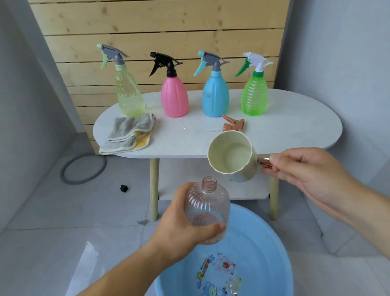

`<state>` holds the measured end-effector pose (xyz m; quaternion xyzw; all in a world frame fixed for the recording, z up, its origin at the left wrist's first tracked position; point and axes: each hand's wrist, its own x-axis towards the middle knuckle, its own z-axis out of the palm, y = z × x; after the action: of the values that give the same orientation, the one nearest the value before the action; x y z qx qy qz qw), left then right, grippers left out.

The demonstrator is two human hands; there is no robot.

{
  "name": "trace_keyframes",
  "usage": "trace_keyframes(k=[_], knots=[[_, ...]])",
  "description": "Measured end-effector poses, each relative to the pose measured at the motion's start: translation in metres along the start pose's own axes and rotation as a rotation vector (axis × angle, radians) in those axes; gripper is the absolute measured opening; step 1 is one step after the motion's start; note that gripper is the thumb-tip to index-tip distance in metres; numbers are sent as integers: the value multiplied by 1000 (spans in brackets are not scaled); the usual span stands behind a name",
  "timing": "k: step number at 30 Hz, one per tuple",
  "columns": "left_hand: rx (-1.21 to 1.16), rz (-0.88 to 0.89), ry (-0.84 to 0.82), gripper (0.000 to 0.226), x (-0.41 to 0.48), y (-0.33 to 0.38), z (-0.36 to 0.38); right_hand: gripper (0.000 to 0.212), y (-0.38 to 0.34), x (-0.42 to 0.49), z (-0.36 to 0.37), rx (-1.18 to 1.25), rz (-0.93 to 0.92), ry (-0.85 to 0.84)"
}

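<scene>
**Head view**

Gripping the clear ribbed plastic bottle [209,206] with the left hand [182,227]: wrapping thumb and fingers round the lower belly, clamping on it, pointing the open threaded neck up and slightly to the far right. Holding it in mid-air above the far rim of the round blue plastic basin [263,246], near of the table.

Pinching the short handle of the cream plastic scoop [230,158] with the right hand [302,172]: closing thumb and fingers on the handle, holding the scoop far and right of the bottle neck, apart from it, showing a little water inside.

Judging the bottle as light, thin-walled and springy: probably denting under a hard squeeze, gaining weight during filling, turning slippery once wet. Recommending a hold round the ribbed belly, using the ridges for purchase and leaving the neck free for pouring.

Judging the scoop as stiff and front-heavy with water: steadying by the handle only, tilting slowly toward the narrow mouth.

Noting on the white oval table [285,122], left to right:
- pale yellow spray bottle [128,94]
- pink spray bottle [173,95]
- light blue spray bottle [215,94]
- green ribbed spray bottle [254,96]

Also noting a grey and yellow folded cloth [127,134] at the left and a loose orange trigger spray head [233,123] just near of the light blue spray bottle.
</scene>
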<state>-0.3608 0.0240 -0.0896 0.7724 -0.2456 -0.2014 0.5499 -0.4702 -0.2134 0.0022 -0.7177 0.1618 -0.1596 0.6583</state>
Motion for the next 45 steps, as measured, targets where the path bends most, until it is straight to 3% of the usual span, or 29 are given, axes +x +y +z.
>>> trace_keyframes(k=[3,7,10,45], knots=[[2,2,5,92,1,1,0,21,3,1,-5,-129,-52,0],[10,6,3,94,3,1,2,28,2,-2,-3,-213,-96,15],[23,7,-6,90,4,1,4,13,3,-4,-3,-211,-108,13],[30,-8,-16,87,0,1,6,17,-9,-13,5,-328,-237,49]])
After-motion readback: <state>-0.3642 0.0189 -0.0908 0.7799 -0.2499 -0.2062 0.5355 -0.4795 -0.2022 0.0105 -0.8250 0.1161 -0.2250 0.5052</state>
